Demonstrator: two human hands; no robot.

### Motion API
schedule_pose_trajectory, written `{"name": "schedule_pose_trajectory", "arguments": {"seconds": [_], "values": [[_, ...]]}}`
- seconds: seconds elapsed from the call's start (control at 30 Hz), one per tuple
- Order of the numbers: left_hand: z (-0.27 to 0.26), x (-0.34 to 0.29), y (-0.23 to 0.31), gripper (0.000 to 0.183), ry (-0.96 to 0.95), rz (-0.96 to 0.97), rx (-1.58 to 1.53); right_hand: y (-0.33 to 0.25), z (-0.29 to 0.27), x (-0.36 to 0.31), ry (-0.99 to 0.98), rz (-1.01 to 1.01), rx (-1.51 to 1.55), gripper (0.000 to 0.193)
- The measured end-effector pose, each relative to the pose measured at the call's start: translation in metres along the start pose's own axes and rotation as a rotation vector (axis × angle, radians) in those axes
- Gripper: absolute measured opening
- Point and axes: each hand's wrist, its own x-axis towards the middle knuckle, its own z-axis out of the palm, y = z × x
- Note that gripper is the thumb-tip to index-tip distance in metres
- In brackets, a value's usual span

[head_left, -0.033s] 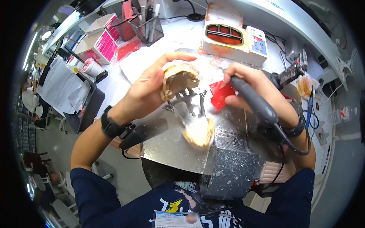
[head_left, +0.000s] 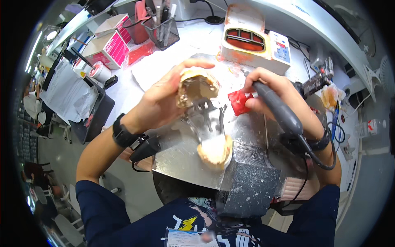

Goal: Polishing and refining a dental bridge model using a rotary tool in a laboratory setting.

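My left hand [head_left: 163,88] curls round a plaster dental cast [head_left: 184,95], its hollow side with the teeth turned toward me. Below it runs a metal articulator frame [head_left: 204,110], and a second, pale cast [head_left: 214,152] lies nearer my body at the frame's lower end. My right hand [head_left: 269,88] pinches a piece of red wax [head_left: 239,102] between thumb and fingers, close to the right of the upper cast but apart from it. A dark grey corded handpiece [head_left: 276,108] rests in the same hand, its cable running back over my forearm. Its tip is hard to make out.
A wax heater [head_left: 243,41] with red-filled compartments stands at the back. Pink-and-white boxes [head_left: 108,49] and a mesh pen holder [head_left: 162,33] are back left; a black tray [head_left: 101,107] sits left. A clear bottle [head_left: 370,126] lies far right. A grey speckled pad [head_left: 251,187] covers the front edge.
The red wax looks smaller and more folded, turned in my right fingers. The upper cast has tilted slightly, showing more of its hollow. Both hands keep their holds.
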Motion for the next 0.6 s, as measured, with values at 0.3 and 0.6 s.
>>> {"name": "schedule_pose_trajectory", "arguments": {"seconds": [0.3,0.6], "values": [[-0.013,0.015,-0.018,0.047,0.030,-0.126,0.032,0.004,0.013,0.023,0.353,-0.590,-0.245,0.036],[-0.021,0.021,-0.026,0.037,-0.093,0.020,0.256,0.009,0.043,0.039,0.238,-0.643,-0.084,0.020]]}}
